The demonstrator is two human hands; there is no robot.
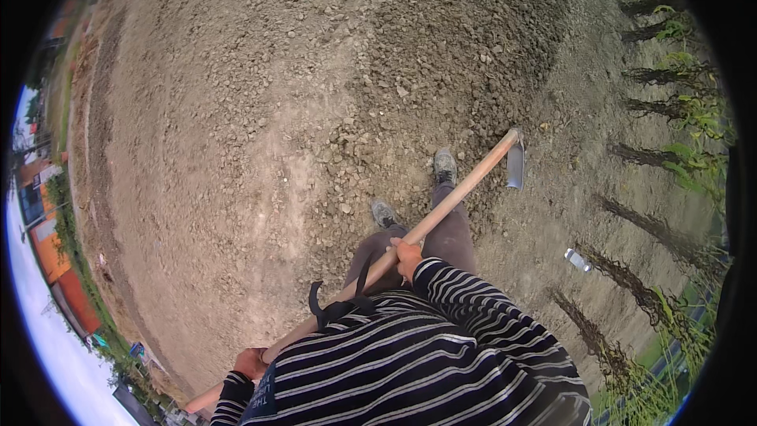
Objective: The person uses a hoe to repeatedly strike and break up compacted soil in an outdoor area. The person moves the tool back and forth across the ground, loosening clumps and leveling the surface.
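Observation:
A hoe with a long wooden handle (449,200) slants across the front of my body, from low on the left up to the right. Its grey metal blade (516,167) hangs off the far end, over the soil to the right of my feet. My right hand (408,259) is wrapped round the middle of the handle, at my waist. Lower down, near the handle's back end, my left hand (251,364) is closed on the wood, partly hidden by my striped sleeve. Whether the blade touches the ground I cannot tell.
Loose, cloddy soil (465,55) spreads ahead of my shoes (445,166), with paler, smoother ground to the left. A row of dark-stemmed plants (654,225) runs along the right side. A clear bottle (578,259) lies near them. Buildings (59,260) stand far left.

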